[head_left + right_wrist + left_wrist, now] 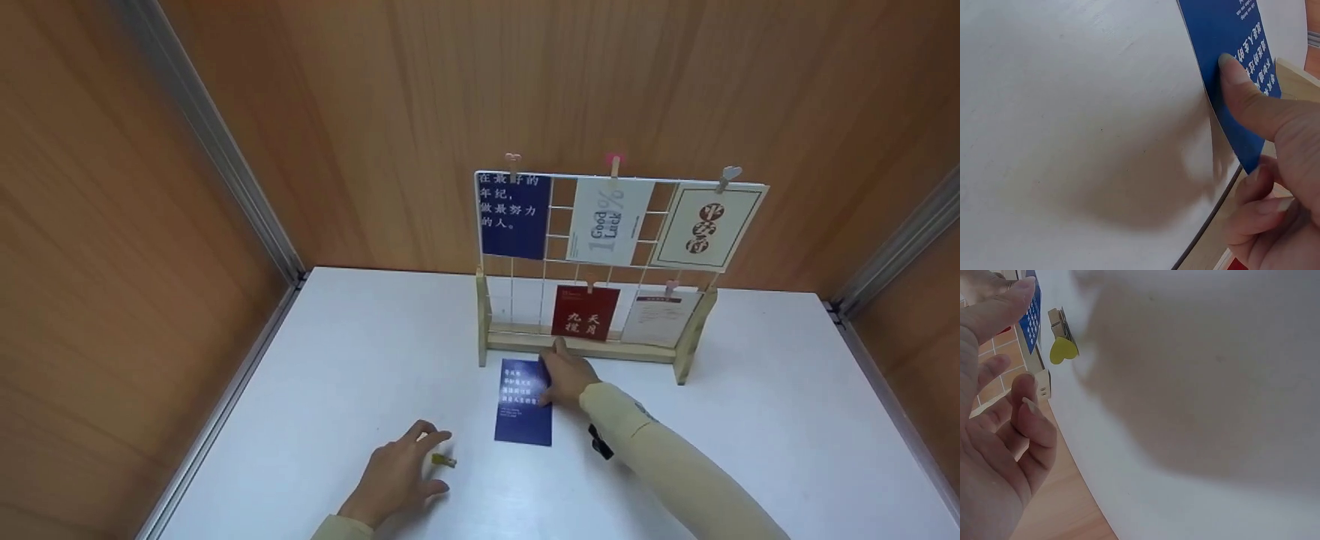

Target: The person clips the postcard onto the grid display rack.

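A blue card (523, 420) with white lettering is at the middle of the table, just in front of the rack. My right hand (568, 375) pinches its right side, the thumb (1244, 93) on the printed face and fingers at the edge behind. In the right wrist view that edge stands a little off the white surface. My left hand (401, 472) is spread with thumb and fingers apart, holding nothing. Between its fingertips, on the table, lies a small wooden clothespin (1057, 323) with a yellow heart (1064, 350); the fingers do not touch it in the left wrist view.
Behind the card stands a white wire grid rack on a wooden base (517, 341). Clips hold a navy card (517, 225), a Good Luck card (637, 202), a cream card (675, 232), a red card (585, 307) and a pale card (652, 322). Wooden walls surround the white table (337, 322).
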`<action>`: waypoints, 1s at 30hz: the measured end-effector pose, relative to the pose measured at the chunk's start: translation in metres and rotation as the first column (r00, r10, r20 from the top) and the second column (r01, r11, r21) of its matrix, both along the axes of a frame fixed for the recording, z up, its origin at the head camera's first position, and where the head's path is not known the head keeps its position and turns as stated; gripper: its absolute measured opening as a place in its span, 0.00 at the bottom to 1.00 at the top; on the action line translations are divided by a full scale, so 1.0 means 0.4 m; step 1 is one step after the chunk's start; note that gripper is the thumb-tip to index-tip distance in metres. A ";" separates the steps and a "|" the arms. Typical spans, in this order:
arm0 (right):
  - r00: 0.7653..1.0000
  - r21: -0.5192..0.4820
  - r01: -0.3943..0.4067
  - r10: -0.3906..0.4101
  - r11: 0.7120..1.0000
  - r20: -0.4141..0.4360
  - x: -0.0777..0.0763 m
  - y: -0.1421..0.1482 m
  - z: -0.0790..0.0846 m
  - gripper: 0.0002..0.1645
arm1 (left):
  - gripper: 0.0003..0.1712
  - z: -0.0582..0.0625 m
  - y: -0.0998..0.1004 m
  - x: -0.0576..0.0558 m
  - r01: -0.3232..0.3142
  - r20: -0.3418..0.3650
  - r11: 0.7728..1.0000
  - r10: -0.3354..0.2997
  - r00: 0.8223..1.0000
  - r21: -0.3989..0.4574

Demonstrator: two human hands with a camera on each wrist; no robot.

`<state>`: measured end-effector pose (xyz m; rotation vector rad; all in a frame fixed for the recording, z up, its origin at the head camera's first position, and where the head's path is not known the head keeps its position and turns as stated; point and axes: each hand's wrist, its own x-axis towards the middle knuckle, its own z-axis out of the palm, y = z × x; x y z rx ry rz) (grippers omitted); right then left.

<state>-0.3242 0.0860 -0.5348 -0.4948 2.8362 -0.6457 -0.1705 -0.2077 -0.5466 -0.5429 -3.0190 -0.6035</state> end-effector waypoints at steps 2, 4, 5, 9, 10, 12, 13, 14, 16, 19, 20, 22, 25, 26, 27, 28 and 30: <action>1.000 -0.016 0.002 -0.002 1.000 -0.021 0.005 -0.003 0.001 0.45 | 0.38 -0.003 -0.001 0.001 -0.004 -0.005 1.000 0.004 1.000 0.004; 1.000 -0.023 0.002 -0.003 1.000 -0.031 0.011 -0.005 0.001 0.46 | 0.37 -0.005 -0.001 0.003 -0.014 -0.002 1.000 0.014 1.000 0.007; 0.999 -0.016 -0.002 0.001 1.000 -0.043 0.012 -0.005 -0.001 0.45 | 0.36 -0.006 -0.001 0.003 -0.017 -0.003 1.000 0.017 1.000 0.010; 0.993 0.016 -0.035 0.037 0.999 -0.116 0.015 -0.005 -0.009 0.38 | 0.35 -0.005 -0.001 0.004 -0.030 -0.001 0.999 0.030 1.000 0.020; 0.988 0.029 -0.049 0.053 0.998 -0.147 0.015 -0.005 -0.010 0.35 | 0.35 -0.005 -0.003 0.003 -0.028 -0.003 0.999 0.028 1.000 0.027; 0.977 0.046 -0.072 0.080 0.996 -0.198 0.013 -0.006 -0.011 0.30 | 0.34 -0.005 -0.009 0.002 -0.021 -0.007 0.999 0.021 1.000 0.037; 0.971 0.051 -0.083 0.092 0.995 -0.221 0.012 -0.006 -0.011 0.28 | 0.34 -0.005 -0.013 0.002 -0.017 -0.012 0.999 0.017 1.000 0.042; 0.967 0.052 -0.089 0.099 0.995 -0.237 0.011 -0.005 -0.010 0.26 | 0.34 -0.005 -0.016 0.001 -0.012 -0.017 0.999 0.012 1.000 0.046; 0.961 0.048 -0.096 0.105 0.994 -0.257 0.009 -0.004 -0.007 0.24 | 0.34 -0.006 -0.021 0.000 0.001 -0.020 0.998 0.000 1.000 0.059; 0.963 0.022 -0.085 0.088 0.996 -0.253 0.008 0.000 0.001 0.21 | 0.34 -0.009 -0.022 -0.003 0.008 -0.013 0.998 -0.007 1.000 0.064; 0.965 0.017 -0.078 0.079 0.997 -0.249 0.008 0.001 0.004 0.20 | 0.33 -0.010 -0.022 -0.005 0.009 -0.010 0.998 -0.008 1.000 0.065; 0.968 0.012 -0.071 0.071 0.997 -0.242 0.008 0.004 0.011 0.18 | 0.33 -0.011 -0.020 -0.007 0.012 -0.004 0.998 -0.011 1.000 0.062; 0.970 0.005 -0.067 0.067 0.998 -0.236 0.008 0.006 0.025 0.14 | 0.32 -0.011 -0.018 -0.008 0.012 0.000 0.998 -0.012 1.000 0.055; 0.969 0.006 -0.067 0.066 0.998 -0.237 0.008 0.007 0.030 0.13 | 0.31 -0.010 -0.017 -0.008 0.012 0.004 0.999 -0.012 1.000 0.053; 0.968 0.005 -0.068 0.068 0.998 -0.241 0.008 0.007 0.035 0.11 | 0.30 -0.011 -0.016 -0.009 0.013 0.009 0.999 -0.013 1.000 0.051; 0.968 0.006 -0.068 0.067 0.998 -0.243 0.008 0.007 0.040 0.10 | 0.28 -0.011 -0.014 -0.009 0.013 0.014 0.999 -0.014 1.000 0.050; 0.966 0.003 -0.065 0.064 0.998 -0.252 0.008 0.007 0.050 0.09 | 0.25 -0.012 -0.012 -0.008 0.016 0.022 0.999 -0.017 1.000 0.048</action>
